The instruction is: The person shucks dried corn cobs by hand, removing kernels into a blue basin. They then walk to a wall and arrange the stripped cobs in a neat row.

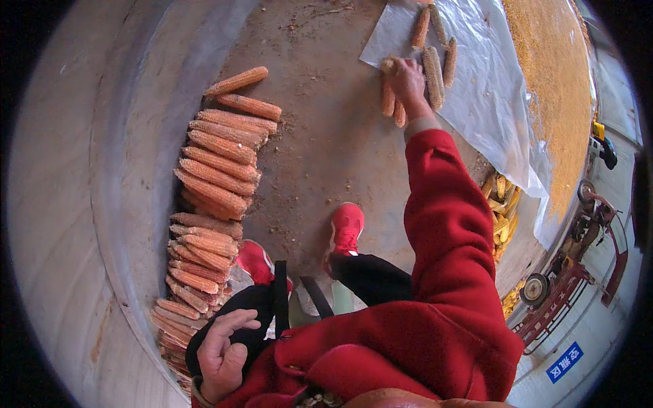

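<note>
My right hand (408, 81) reaches out to the near edge of a translucent plastic sheet (479, 97). Its fingers are closed around a corn cob (388, 64); only the pale end shows clearly. Just below the hand are reddish cobs (399, 115), partly covered by it. To its right lie a pale bare cob (433, 79) and a darker cob (450, 62), with a reddish cob (421, 28) farther up on the sheet. My left hand (224, 352) hangs over my left thigh, fingers loosely bent and apart, with nothing in it.
A long stack of bare cobs (219, 168) runs along the left wall (112, 153). My red shoes (348, 224) rest on the dusty floor (306, 168). At right are spread corn kernels (551, 76), unshelled yellow ears (502, 214) and a red cargo tricycle (556, 301).
</note>
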Demonstrator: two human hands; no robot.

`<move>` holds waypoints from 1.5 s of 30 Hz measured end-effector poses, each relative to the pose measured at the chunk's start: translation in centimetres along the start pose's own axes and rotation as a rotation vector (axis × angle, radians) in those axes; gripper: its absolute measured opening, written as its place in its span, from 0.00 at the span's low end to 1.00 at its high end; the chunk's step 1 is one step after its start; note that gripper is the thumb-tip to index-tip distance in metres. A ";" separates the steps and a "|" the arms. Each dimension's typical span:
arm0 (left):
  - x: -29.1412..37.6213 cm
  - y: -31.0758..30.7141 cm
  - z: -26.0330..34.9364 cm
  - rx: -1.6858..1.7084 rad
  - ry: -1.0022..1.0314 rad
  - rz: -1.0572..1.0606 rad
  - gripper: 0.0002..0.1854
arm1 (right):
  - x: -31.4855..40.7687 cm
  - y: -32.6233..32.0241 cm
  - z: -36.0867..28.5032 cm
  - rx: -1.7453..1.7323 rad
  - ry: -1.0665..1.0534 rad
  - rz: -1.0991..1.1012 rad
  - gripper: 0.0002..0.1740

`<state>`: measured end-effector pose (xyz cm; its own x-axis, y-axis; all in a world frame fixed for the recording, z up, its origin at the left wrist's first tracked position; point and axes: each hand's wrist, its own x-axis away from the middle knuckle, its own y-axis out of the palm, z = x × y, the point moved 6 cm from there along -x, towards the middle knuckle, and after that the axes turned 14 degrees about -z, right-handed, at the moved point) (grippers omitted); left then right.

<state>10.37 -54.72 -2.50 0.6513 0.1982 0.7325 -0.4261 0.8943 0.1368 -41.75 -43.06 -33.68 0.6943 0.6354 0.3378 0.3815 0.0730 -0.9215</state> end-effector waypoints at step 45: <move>0.3 1.8 1.0 -0.002 0.116 -0.189 0.25 | 11.2 4.2 9.0 0.316 0.299 -0.215 0.21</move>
<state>9.19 -53.50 -1.35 0.7875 0.0723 0.6121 -0.2889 0.9205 0.2630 -37.86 -28.77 -35.47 0.7829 0.3348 0.5244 0.3634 0.4381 -0.8222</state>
